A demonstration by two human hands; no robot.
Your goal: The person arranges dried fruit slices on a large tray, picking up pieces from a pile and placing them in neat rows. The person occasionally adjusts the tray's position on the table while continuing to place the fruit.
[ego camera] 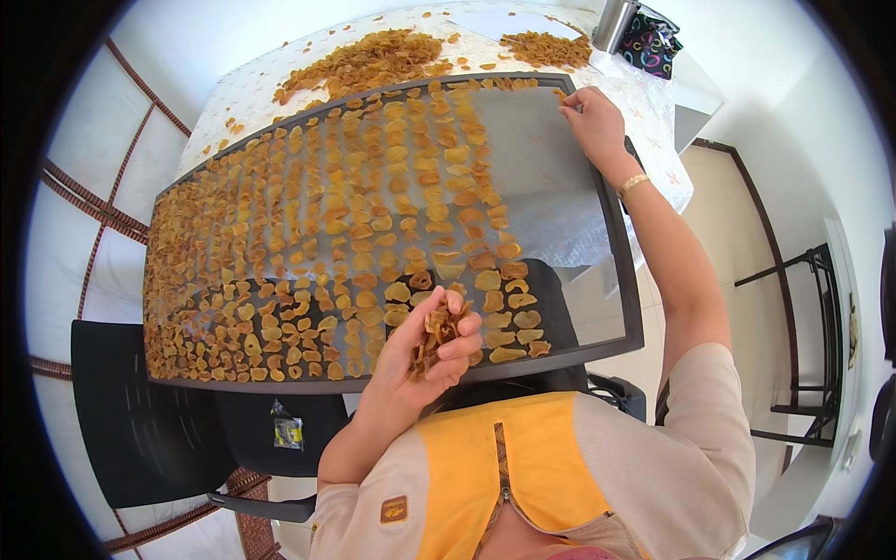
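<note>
Before me a large dark-framed mesh screen (553, 175) carries amber-brown dried slices (364, 210) laid in close rows, from its left side to past the middle. My left hand (430, 346) cups a clump of the same slices (437, 336) above the screen's near edge. Out at the far right corner, my right hand (591, 119) pinches a slice (559, 94) between thumb and fingertips, at the end of the far row. Smooth mesh without slices shows below that hand. Exactly what the slices are cut from I cannot tell.
Beyond the screen, a table with a patterned white cover (651, 140) bears a big heap of slices (371, 59) and a smaller heap (549, 49). A steel flask (614, 26) and a patterned black bag (647, 42) stand far right. Black chairs (140, 413) sit near left.
</note>
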